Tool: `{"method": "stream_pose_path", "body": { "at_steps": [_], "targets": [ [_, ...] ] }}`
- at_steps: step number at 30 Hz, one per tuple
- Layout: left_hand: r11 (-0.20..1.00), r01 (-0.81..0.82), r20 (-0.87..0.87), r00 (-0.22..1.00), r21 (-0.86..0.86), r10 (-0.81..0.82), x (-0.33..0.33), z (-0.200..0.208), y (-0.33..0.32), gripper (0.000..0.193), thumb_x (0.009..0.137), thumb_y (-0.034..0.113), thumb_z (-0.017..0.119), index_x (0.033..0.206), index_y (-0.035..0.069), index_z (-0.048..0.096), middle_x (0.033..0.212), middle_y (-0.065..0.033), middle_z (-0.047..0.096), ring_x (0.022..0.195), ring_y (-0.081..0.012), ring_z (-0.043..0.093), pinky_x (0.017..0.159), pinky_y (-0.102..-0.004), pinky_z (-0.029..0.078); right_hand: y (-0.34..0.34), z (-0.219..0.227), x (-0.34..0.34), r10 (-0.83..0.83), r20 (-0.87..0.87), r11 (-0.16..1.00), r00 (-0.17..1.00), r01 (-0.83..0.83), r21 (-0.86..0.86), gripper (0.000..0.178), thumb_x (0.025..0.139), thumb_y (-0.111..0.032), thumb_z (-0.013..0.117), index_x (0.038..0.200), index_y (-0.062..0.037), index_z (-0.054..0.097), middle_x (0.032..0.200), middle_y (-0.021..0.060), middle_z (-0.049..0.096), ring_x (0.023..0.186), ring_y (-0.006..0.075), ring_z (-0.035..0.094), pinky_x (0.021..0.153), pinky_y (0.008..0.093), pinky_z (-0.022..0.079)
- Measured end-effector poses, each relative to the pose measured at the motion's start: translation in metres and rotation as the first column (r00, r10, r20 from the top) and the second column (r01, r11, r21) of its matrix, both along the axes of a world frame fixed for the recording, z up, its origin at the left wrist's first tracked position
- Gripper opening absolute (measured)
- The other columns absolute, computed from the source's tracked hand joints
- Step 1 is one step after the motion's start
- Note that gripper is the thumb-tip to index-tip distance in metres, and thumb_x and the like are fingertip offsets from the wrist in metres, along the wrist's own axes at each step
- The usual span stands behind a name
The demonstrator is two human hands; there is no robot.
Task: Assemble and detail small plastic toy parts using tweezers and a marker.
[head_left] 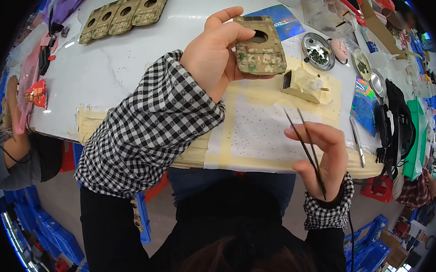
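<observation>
My left hand (208,55) grips a flat camouflage-patterned case (260,57) with a dark oval hole, raised over the far part of the table. The thumb lies at the hole's edge. Nearer to me, my right hand (331,147) holds dark, slender tweezers (311,155), their tips apart and pointing away from me. Nothing shows between the tips. Below the case, a white sheet (257,136) scattered with tiny dots is taped to the table. A cream tape-wrapped block (302,85) sits just beyond the tweezers. Several matching camouflage cases (125,12) lie in a row at the far left.
At the right stand a round metal dish (317,52) of small dark green pieces and another round container (361,64). A metal tool (358,141) lies near the right edge, beside a green tray (415,135). Another person's arm (14,107) shows at the left.
</observation>
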State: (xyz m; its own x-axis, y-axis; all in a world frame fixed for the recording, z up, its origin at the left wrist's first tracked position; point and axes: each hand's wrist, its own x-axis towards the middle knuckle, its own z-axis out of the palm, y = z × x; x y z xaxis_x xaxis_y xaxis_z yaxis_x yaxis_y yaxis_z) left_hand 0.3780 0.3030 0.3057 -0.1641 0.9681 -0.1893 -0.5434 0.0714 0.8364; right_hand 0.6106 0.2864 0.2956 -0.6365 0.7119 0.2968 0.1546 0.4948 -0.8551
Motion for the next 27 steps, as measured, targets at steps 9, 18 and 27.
{"method": "stream_pose_path", "body": {
  "at_steps": [9, 18, 27],
  "targets": [
    [0.993, 0.053, 0.125, 0.990, 0.102, -0.066, -0.007, -0.006, 0.000, 0.066, 0.086, 0.011, 0.053, 0.139, 0.005, 0.014, 0.118, -0.0172, 0.046, 0.101, -0.0275, 0.060, 0.079, -0.0443, 0.059, 0.007, -0.010, -0.010, -0.065, -0.013, 0.939, 0.998, 0.056, -0.341, 0.013, 0.088, -0.007, 0.063, 0.097, 0.0034, 0.064, 0.086, 0.0089, 0.067, 0.078, 0.0134, 0.060, 0.072, 0.0252, 0.047],
    [0.996, -0.026, -0.039, 0.999, 0.080, 0.029, 0.009, 0.011, -0.012, 0.067, 0.084, 0.014, 0.056, 0.138, 0.003, 0.018, 0.116, -0.0153, 0.047, 0.100, -0.0249, 0.059, 0.079, -0.0396, 0.057, 0.010, -0.014, -0.013, -0.044, 0.061, 0.941, 0.997, 0.061, -0.334, 0.010, 0.088, -0.005, 0.063, 0.093, 0.0027, 0.064, 0.082, 0.0082, 0.066, 0.073, 0.0125, 0.058, 0.068, 0.0236, 0.046],
    [0.996, 0.014, 0.028, 0.999, 0.092, -0.017, -0.001, 0.001, -0.008, 0.069, 0.083, 0.015, 0.058, 0.138, 0.002, 0.019, 0.118, -0.0153, 0.046, 0.100, -0.0246, 0.059, 0.080, -0.0394, 0.057, 0.009, -0.015, -0.016, -0.047, 0.063, 0.948, 0.997, 0.064, -0.310, 0.009, 0.087, -0.005, 0.064, 0.092, 0.0031, 0.064, 0.081, 0.0080, 0.065, 0.071, 0.0124, 0.057, 0.066, 0.0232, 0.045]
  ]
}}
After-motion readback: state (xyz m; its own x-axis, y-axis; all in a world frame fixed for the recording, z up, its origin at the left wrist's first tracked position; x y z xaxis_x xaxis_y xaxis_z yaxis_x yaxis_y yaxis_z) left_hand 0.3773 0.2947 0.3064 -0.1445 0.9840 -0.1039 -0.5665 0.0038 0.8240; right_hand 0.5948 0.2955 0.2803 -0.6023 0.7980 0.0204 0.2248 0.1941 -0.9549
